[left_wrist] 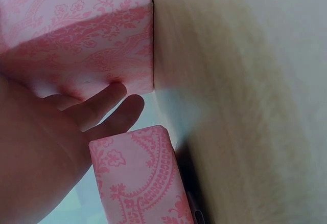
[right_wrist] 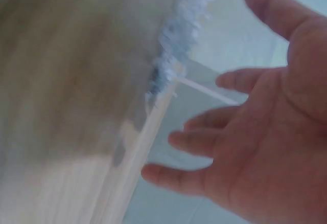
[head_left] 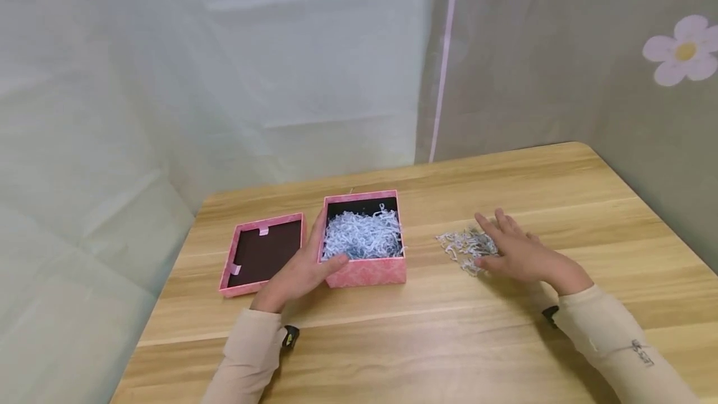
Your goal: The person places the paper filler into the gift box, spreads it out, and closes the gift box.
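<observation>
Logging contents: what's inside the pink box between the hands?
The pink box holds pale shredded paper; some dark lining shows at its far side. The paper covers the bottom, so anything beneath can't be seen.

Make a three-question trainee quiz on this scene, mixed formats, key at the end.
1. True or false: in the head view, the lid lies to the left of the box.
2. Where is the larger heap of shredded paper? A) in the lid B) in the box C) on the table
3. Fill in: The ____ hand touches the side of the box.

Key: 1. True. 2. B, in the box. 3. Left; the left hand touches it.
</observation>
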Available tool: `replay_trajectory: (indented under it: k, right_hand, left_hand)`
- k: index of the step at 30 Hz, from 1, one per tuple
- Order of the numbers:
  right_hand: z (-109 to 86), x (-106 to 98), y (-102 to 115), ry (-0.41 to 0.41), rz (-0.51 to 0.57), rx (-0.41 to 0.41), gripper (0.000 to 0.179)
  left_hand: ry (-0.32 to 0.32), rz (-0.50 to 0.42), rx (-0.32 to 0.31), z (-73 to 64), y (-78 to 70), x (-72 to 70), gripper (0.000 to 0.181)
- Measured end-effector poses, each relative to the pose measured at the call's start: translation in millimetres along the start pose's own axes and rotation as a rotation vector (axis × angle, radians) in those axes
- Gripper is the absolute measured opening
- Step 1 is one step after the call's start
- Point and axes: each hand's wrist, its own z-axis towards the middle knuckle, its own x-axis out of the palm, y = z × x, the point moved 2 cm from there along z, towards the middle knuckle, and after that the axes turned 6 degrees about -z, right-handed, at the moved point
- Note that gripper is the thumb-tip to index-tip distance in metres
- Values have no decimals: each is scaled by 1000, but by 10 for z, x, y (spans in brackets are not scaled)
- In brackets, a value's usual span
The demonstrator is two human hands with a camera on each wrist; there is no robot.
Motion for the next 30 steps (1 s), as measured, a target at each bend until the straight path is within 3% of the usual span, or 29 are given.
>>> replay_trajectory:
  k: [3, 6, 10, 13, 15, 17, 20, 24, 30]
  right_hand:
    - [0, -132, -36, -24, 95, -53, 85]
    - [9, -230, -126, -143, 254, -66, 67]
    - [25, -237, -289, -269, 527, 5, 53]
    - [52, -165, -422, -266, 693, 88, 56]
    - [66, -111, -505, -249, 720, 127, 57]
    - [74, -68, -560, -235, 674, 135, 59]
    - [85, -8, -555, -203, 435, 87, 71]
    - [109, 87, -408, -135, 168, 6, 100]
    - [127, 210, -189, -95, -2, -6, 121]
  left_hand:
    - [-4, -1, 6, -22, -16, -13, 107]
    - [-4, -5, 15, -35, -19, -16, 106]
    - [-6, -1, 26, -33, -16, -7, 107]
    - [-10, -4, 26, -23, -12, 3, 107]
    - [-12, -8, 19, -16, -5, 9, 108]
    - [-12, -13, 13, -8, 4, 15, 108]
    - [-10, -10, 11, 1, 11, 20, 109]
    - [-5, -4, 18, 10, 16, 19, 110]
    - [-2, -11, 28, 14, 19, 17, 110]
